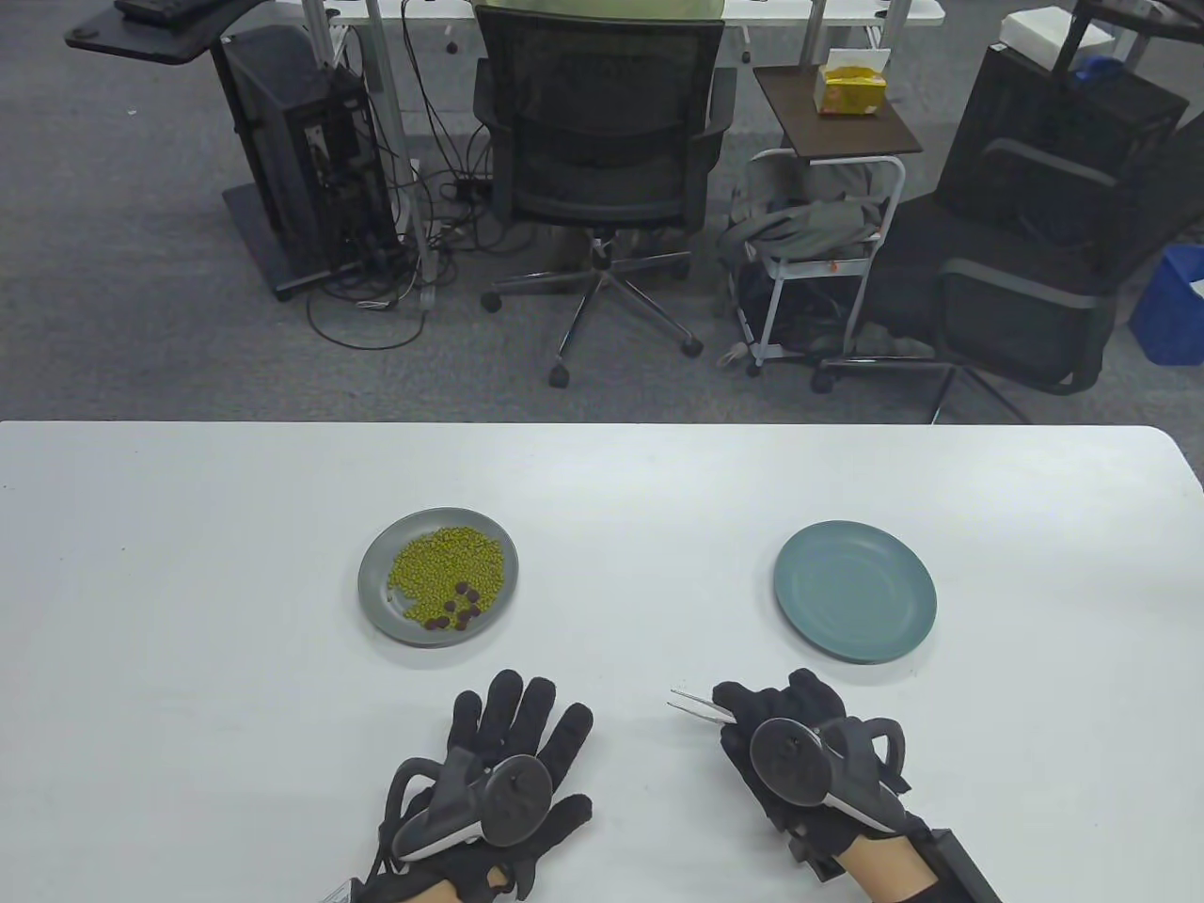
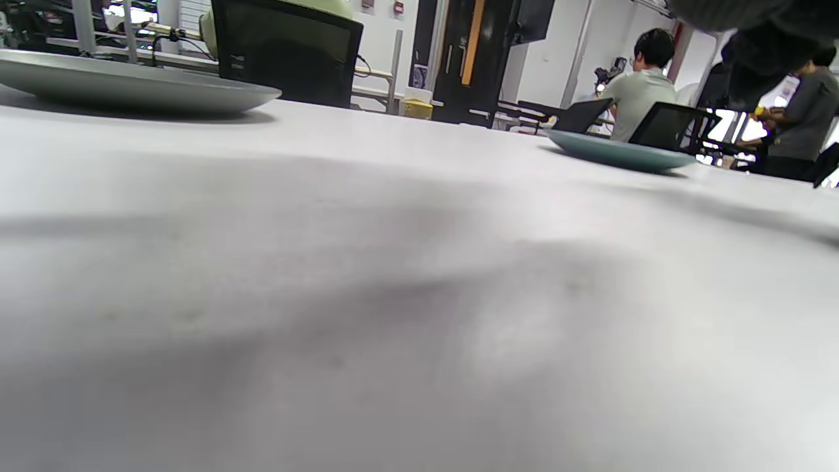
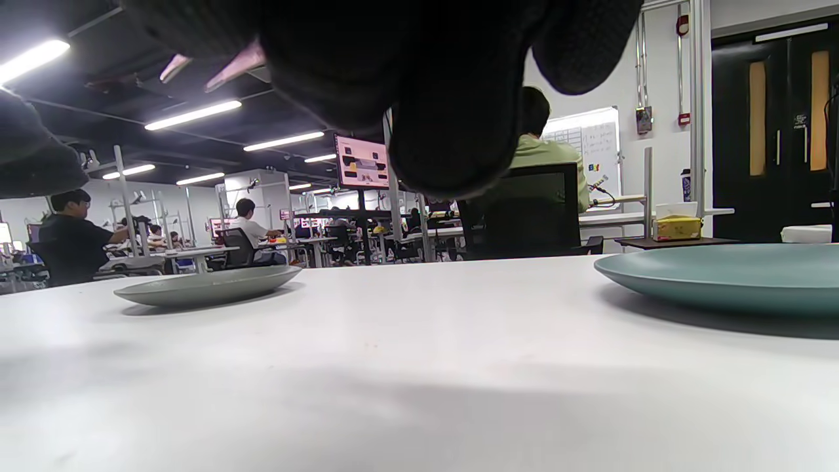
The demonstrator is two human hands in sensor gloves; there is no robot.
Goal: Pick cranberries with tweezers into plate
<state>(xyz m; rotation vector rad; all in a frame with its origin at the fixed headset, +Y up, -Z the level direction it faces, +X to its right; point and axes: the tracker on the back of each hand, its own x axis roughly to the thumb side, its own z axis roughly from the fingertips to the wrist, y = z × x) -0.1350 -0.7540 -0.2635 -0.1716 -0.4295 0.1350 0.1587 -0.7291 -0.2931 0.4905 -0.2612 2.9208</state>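
A grey plate [image 1: 376, 588] on the left holds green beans and several dark cranberries [image 1: 458, 607] at its near edge. An empty teal plate [image 1: 855, 592] lies on the right. My left hand [image 1: 513, 729] rests flat on the table below the grey plate, fingers spread, holding nothing. My right hand [image 1: 767, 710] grips metal tweezers [image 1: 698, 706], whose tips point left over the table between the plates. In the right wrist view the grey plate [image 3: 208, 284] is at the left, the teal plate [image 3: 727, 274] at the right, and the tweezers [image 3: 216, 65] show at the top.
The white table [image 1: 602, 489] ends in a far edge beyond the plates. Behind it stand an office chair [image 1: 602, 160], a cart and a computer tower on the floor. The left wrist view shows both plates, the grey one [image 2: 124, 85] and the teal one [image 2: 623, 154], low on the tabletop.
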